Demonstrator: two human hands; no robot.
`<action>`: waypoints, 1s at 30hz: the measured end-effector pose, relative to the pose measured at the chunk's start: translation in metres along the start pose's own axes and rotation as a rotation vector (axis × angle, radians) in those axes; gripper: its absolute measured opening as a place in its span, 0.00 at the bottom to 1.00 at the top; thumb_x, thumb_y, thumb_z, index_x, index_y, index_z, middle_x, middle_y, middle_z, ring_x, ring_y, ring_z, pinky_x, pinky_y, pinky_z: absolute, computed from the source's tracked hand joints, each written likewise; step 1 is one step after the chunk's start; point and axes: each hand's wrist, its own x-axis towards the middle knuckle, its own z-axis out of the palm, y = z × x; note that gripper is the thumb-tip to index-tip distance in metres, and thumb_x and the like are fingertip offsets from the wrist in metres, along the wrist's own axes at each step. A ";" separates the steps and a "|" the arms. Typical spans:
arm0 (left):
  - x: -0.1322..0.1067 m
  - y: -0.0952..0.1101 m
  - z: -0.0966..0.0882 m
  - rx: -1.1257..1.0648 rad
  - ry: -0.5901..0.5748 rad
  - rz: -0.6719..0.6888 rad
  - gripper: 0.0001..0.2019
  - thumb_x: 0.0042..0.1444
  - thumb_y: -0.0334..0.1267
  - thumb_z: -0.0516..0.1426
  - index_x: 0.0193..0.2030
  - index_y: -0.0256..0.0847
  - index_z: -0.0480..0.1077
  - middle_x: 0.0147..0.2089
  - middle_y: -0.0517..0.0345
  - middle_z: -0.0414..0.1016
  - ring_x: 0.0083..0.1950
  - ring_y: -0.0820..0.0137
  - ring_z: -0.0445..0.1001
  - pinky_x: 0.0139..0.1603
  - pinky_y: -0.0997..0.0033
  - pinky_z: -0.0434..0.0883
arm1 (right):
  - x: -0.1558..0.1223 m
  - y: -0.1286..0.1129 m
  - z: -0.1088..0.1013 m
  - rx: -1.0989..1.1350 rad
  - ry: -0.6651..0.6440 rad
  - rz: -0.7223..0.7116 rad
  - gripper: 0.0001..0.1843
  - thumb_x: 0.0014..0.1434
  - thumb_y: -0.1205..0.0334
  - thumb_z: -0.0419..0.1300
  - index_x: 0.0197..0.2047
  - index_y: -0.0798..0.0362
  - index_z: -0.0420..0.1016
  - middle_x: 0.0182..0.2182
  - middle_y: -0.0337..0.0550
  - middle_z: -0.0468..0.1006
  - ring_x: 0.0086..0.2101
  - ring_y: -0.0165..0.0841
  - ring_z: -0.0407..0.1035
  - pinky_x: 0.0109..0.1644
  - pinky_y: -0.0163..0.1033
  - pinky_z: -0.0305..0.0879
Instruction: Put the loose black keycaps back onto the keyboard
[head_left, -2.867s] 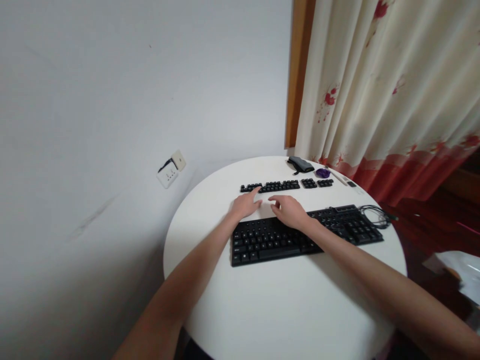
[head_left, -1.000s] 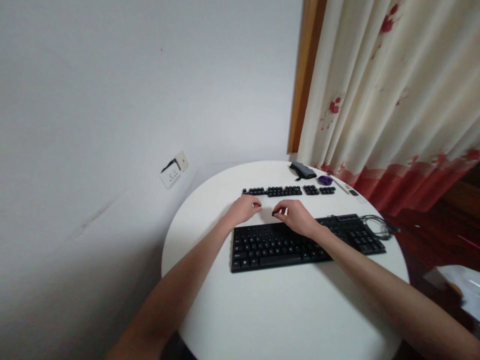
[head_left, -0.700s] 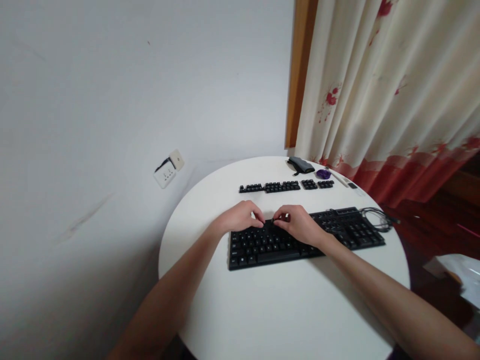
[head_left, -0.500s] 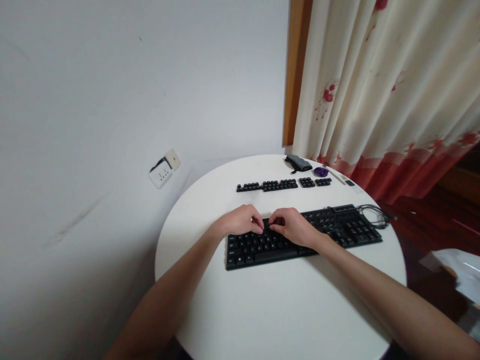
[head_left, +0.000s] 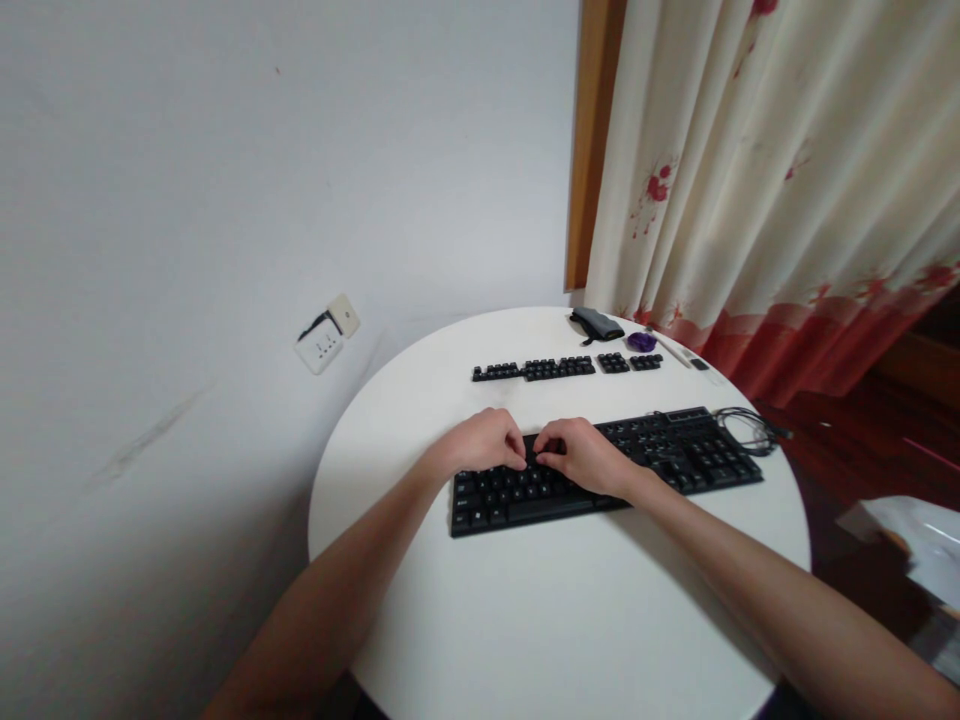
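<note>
A black keyboard (head_left: 660,455) lies across a round white table (head_left: 570,620). My left hand (head_left: 484,445) and my right hand (head_left: 581,455) rest side by side on the keyboard's upper left rows. Both hands have their fingers curled, and the fingertips nearly meet over the keys. Whatever they pinch is hidden under the fingers. Behind the keyboard, rows of loose black keycaps (head_left: 559,368) lie in a line on the table.
A grey pouch (head_left: 598,324), a small purple object (head_left: 641,341) and a thin white stick (head_left: 671,350) lie at the table's far edge. The keyboard's coiled cable (head_left: 750,425) sits at the right. A wall socket (head_left: 322,340) is on the left, a flowered curtain (head_left: 750,200) on the right.
Both hands have drawn back from the bare table behind the keyboard onto its top rows. A second ago my right fingers pinched a small black piece; it is hidden now.
</note>
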 end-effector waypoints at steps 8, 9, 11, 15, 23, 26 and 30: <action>-0.006 0.010 0.001 0.133 0.060 -0.067 0.06 0.45 0.38 0.66 0.33 0.46 0.80 0.32 0.60 0.80 0.33 0.67 0.76 0.32 0.73 0.65 | -0.001 0.001 0.001 0.014 -0.001 -0.009 0.04 0.56 0.68 0.63 0.35 0.52 0.79 0.30 0.38 0.79 0.30 0.30 0.71 0.36 0.33 0.62; -0.006 0.011 0.002 0.150 0.069 -0.070 0.06 0.44 0.38 0.66 0.32 0.46 0.79 0.31 0.60 0.80 0.33 0.67 0.76 0.32 0.73 0.64 | -0.001 0.000 0.002 0.014 -0.002 -0.014 0.04 0.56 0.68 0.63 0.35 0.52 0.79 0.30 0.38 0.80 0.30 0.30 0.71 0.36 0.34 0.62; -0.006 0.012 0.003 0.166 0.078 -0.075 0.06 0.43 0.39 0.67 0.31 0.46 0.79 0.31 0.61 0.80 0.32 0.67 0.76 0.30 0.73 0.64 | -0.001 -0.001 0.003 0.012 -0.004 -0.023 0.04 0.55 0.68 0.63 0.35 0.52 0.79 0.30 0.39 0.80 0.30 0.31 0.72 0.37 0.34 0.63; -0.003 0.006 0.003 0.097 0.048 -0.058 0.06 0.43 0.38 0.67 0.31 0.45 0.79 0.31 0.60 0.80 0.32 0.68 0.76 0.31 0.73 0.64 | -0.001 -0.004 0.005 -0.006 -0.016 -0.048 0.05 0.55 0.69 0.63 0.35 0.52 0.79 0.31 0.39 0.80 0.31 0.31 0.72 0.37 0.34 0.63; 0.004 -0.009 0.001 0.001 0.008 0.044 0.04 0.48 0.35 0.62 0.30 0.41 0.79 0.27 0.60 0.78 0.29 0.70 0.73 0.31 0.73 0.63 | -0.001 -0.005 0.008 -0.156 -0.036 -0.145 0.06 0.56 0.71 0.61 0.35 0.52 0.79 0.34 0.42 0.79 0.38 0.34 0.71 0.46 0.37 0.63; 0.004 -0.010 0.002 -0.043 0.002 0.023 0.03 0.46 0.34 0.63 0.30 0.40 0.78 0.28 0.60 0.78 0.31 0.70 0.74 0.31 0.74 0.64 | -0.002 -0.007 0.006 -0.191 -0.071 -0.184 0.10 0.55 0.74 0.58 0.36 0.53 0.79 0.36 0.44 0.79 0.41 0.35 0.71 0.48 0.38 0.63; 0.005 -0.012 0.004 -0.080 0.011 -0.001 0.04 0.45 0.35 0.64 0.30 0.39 0.76 0.29 0.60 0.77 0.31 0.70 0.74 0.30 0.75 0.64 | -0.005 -0.012 0.002 -0.244 -0.070 -0.198 0.18 0.53 0.79 0.54 0.39 0.53 0.80 0.40 0.45 0.78 0.42 0.35 0.70 0.49 0.38 0.63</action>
